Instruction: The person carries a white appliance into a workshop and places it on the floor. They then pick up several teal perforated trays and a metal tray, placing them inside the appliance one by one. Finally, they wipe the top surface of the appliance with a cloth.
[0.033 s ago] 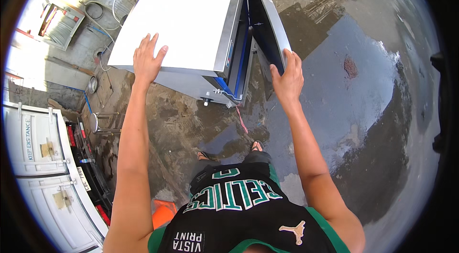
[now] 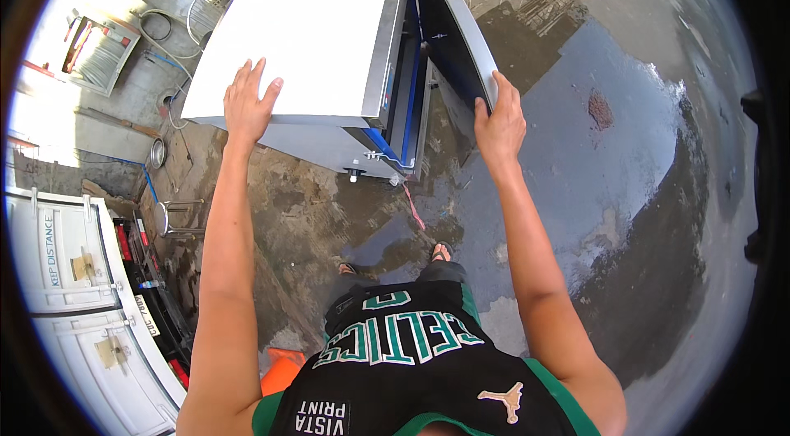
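Observation:
A large white cabinet (image 2: 304, 32) with metal edging stands before me, its door (image 2: 451, 32) partly swung out on the right. My left hand (image 2: 249, 102) lies on the cabinet top near its front left corner, fingers stretched out. At the door's free edge, my right hand (image 2: 500, 121) grips the rim, thumb on the dark inner face and fingers over the outside. Blue trim (image 2: 380, 142) shows along the cabinet's opening. Low on its front are a small dark-and-white fitting (image 2: 354, 176) and a hanging pink strip (image 2: 414, 207). The deep inside is hidden.
Wet concrete (image 2: 592, 156) spreads to the right. At left are a metal stool (image 2: 177, 218), a round metal bowl (image 2: 158, 153), a hose (image 2: 156, 24) and white vehicle doors (image 2: 66, 247). An orange object (image 2: 282, 370) sits by my left side.
The door has swung slightly wider, my right hand moving right with it. The cabinet and my left hand appear a little farther left in the picture.

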Demonstrator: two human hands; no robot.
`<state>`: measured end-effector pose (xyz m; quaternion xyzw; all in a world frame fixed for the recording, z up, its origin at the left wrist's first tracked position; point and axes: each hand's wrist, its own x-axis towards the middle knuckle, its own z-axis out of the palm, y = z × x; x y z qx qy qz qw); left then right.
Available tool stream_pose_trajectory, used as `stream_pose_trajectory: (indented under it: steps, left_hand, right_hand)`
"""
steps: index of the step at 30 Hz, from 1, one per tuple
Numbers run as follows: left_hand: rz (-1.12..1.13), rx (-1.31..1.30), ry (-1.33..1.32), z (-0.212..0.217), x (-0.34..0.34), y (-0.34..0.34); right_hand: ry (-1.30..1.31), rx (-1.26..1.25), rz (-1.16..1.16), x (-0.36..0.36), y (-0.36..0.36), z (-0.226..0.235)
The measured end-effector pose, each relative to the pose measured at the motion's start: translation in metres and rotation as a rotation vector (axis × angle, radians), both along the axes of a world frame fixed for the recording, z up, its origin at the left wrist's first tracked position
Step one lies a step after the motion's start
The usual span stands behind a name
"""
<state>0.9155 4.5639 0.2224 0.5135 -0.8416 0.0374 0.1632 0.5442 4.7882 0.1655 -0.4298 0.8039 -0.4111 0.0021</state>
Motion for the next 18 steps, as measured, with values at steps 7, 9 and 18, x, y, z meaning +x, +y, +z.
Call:
stream_pose_trajectory:
  steps: [7,9,18]
  left_hand:
    - [-0.044,-0.022,0.042,0.01,-0.061,-0.075]
    - [-0.056,-0.011,0.064,0.009,-0.068,-0.096]
    - [-0.106,-0.006,0.122,0.003,-0.104,-0.201]
  right_hand:
    - [0.04,0.076,-0.055,-0.17,-0.069,-0.02]
    - [0.069,0.081,-0.06,-0.192,-0.087,-0.016]
    - [0.145,0.14,-0.052,-0.254,-0.169,-0.029]
